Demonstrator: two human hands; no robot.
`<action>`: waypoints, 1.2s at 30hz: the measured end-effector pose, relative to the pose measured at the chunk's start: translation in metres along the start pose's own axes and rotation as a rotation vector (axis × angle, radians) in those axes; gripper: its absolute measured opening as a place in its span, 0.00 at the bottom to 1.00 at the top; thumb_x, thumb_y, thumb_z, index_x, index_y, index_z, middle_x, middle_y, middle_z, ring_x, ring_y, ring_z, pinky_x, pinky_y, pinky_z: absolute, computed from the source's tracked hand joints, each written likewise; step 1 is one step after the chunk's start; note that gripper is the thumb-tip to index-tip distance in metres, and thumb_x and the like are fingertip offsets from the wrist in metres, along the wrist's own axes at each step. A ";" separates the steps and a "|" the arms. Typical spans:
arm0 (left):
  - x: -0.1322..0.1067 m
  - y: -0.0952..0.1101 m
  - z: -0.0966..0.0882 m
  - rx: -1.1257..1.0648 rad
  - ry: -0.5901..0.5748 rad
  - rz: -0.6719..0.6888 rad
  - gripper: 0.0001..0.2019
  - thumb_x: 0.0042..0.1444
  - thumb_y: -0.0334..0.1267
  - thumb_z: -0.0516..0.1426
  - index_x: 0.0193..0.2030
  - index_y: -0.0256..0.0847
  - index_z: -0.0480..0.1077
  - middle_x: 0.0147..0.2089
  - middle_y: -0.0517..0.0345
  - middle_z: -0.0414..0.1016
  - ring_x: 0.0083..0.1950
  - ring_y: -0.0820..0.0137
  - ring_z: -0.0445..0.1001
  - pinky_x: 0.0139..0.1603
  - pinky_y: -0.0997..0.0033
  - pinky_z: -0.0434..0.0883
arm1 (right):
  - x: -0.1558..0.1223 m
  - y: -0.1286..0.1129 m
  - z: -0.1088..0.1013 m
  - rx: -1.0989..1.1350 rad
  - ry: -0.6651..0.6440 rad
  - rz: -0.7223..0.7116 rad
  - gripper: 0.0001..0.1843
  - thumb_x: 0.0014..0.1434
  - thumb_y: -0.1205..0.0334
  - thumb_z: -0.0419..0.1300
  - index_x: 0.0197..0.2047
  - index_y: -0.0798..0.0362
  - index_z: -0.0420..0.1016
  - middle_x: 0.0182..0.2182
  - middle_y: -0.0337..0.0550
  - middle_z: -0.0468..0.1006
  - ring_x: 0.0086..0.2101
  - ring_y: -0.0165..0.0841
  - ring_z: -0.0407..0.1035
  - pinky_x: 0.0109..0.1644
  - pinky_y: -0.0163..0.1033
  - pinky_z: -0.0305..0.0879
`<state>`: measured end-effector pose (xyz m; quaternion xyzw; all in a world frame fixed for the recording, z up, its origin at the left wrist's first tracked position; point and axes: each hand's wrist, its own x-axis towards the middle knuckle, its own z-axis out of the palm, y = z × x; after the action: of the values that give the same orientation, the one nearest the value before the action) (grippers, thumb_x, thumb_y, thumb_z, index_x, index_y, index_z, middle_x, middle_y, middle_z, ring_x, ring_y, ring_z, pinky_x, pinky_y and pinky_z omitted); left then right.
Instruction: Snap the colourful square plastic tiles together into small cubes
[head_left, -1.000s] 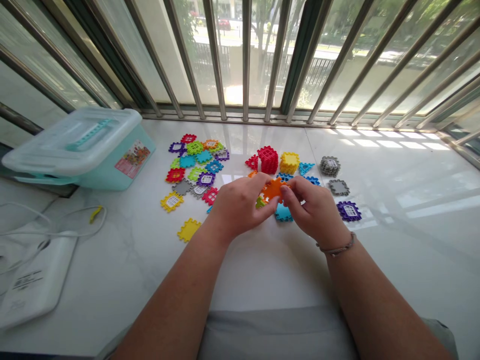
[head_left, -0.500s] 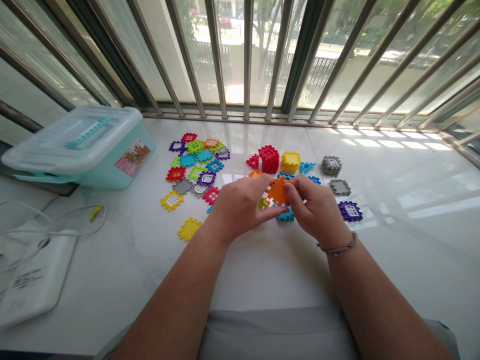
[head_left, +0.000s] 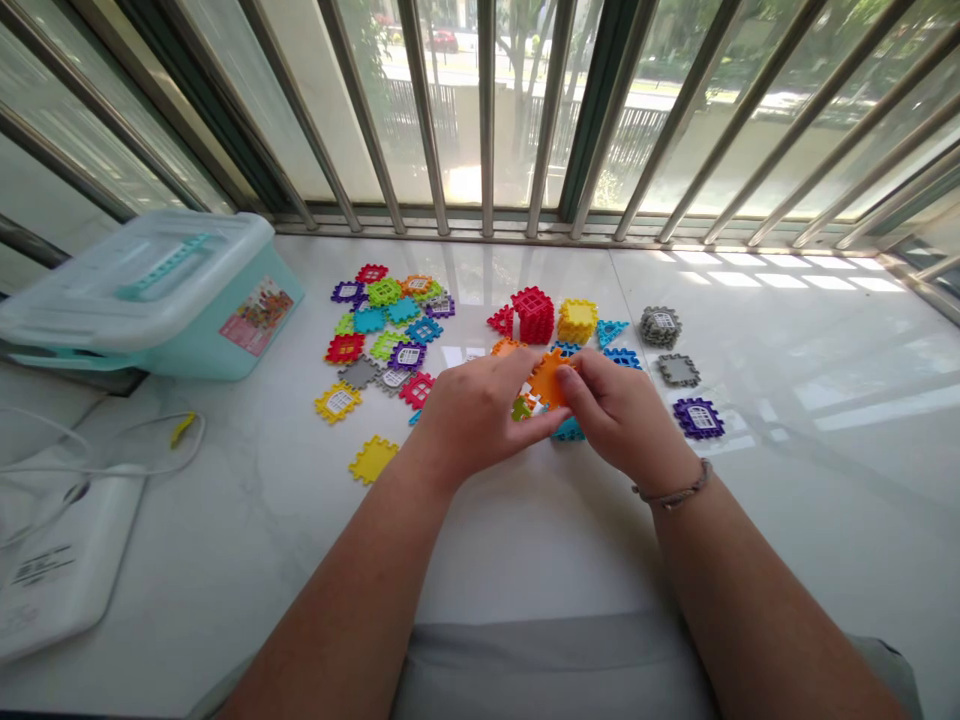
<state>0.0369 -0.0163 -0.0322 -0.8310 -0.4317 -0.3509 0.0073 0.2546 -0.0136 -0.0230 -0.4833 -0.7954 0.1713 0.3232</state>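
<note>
As an orange interlocking tile (head_left: 547, 380) is held, it is pinched between the left hand's (head_left: 476, 415) and right hand's (head_left: 619, 425) nearly closed fingers (head_left: 579, 372).

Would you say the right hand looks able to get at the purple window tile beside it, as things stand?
Probably yes: the right hand is close to the purple window tile, with only white marble between them.

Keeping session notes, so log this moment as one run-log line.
left hand: on orange plastic tile | right hand: pinching same tile | nearby: blue tile
</note>
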 end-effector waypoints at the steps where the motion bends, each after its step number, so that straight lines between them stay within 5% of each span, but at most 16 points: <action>1: 0.000 0.001 0.000 -0.008 0.000 0.002 0.22 0.68 0.58 0.66 0.55 0.42 0.75 0.42 0.52 0.87 0.41 0.57 0.85 0.37 0.62 0.70 | 0.001 0.001 0.001 0.001 -0.030 -0.001 0.22 0.81 0.46 0.52 0.34 0.46 0.61 0.24 0.36 0.70 0.24 0.33 0.63 0.31 0.41 0.52; 5: 0.001 0.006 0.000 -0.015 0.005 0.041 0.17 0.71 0.54 0.62 0.37 0.44 0.71 0.30 0.57 0.78 0.32 0.63 0.78 0.31 0.63 0.60 | 0.002 0.003 0.003 0.009 -0.090 -0.022 0.25 0.82 0.45 0.48 0.32 0.46 0.61 0.24 0.36 0.69 0.24 0.33 0.60 0.32 0.42 0.49; 8: 0.000 0.007 0.000 -0.023 0.019 0.031 0.20 0.71 0.52 0.61 0.31 0.45 0.66 0.25 0.59 0.72 0.28 0.66 0.72 0.30 0.63 0.56 | 0.000 0.002 0.002 0.024 -0.001 -0.030 0.26 0.82 0.44 0.51 0.31 0.47 0.61 0.22 0.35 0.68 0.24 0.31 0.60 0.31 0.41 0.51; 18: 0.006 0.008 -0.008 -0.164 0.043 -0.113 0.17 0.73 0.46 0.56 0.31 0.45 0.65 0.26 0.61 0.72 0.28 0.69 0.68 0.33 0.66 0.60 | -0.005 -0.006 -0.005 0.032 0.217 -0.038 0.30 0.82 0.43 0.51 0.28 0.47 0.65 0.21 0.38 0.70 0.23 0.32 0.61 0.31 0.41 0.56; 26: 0.006 0.008 -0.007 -0.214 0.005 -0.151 0.15 0.74 0.45 0.56 0.34 0.46 0.62 0.27 0.63 0.71 0.28 0.70 0.68 0.32 0.67 0.59 | -0.003 -0.003 -0.002 0.041 0.138 -0.052 0.29 0.82 0.44 0.51 0.29 0.47 0.62 0.21 0.36 0.66 0.23 0.31 0.60 0.31 0.40 0.54; 32: 0.007 0.008 -0.009 -0.276 0.058 -0.201 0.15 0.75 0.43 0.55 0.34 0.46 0.61 0.26 0.65 0.67 0.26 0.72 0.64 0.32 0.68 0.59 | -0.003 0.000 0.001 0.077 0.159 -0.063 0.14 0.75 0.45 0.64 0.50 0.47 0.72 0.26 0.32 0.75 0.23 0.30 0.67 0.31 0.37 0.60; 36: 0.008 0.008 -0.010 -0.312 0.067 -0.250 0.17 0.76 0.44 0.54 0.33 0.45 0.63 0.26 0.66 0.65 0.27 0.72 0.64 0.32 0.68 0.59 | -0.004 -0.003 0.001 0.126 0.148 -0.032 0.28 0.68 0.43 0.73 0.61 0.45 0.70 0.28 0.31 0.77 0.24 0.31 0.69 0.30 0.36 0.64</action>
<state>0.0401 -0.0189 -0.0182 -0.7499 -0.4713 -0.4391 -0.1508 0.2533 -0.0188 -0.0232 -0.4605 -0.7646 0.1793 0.4136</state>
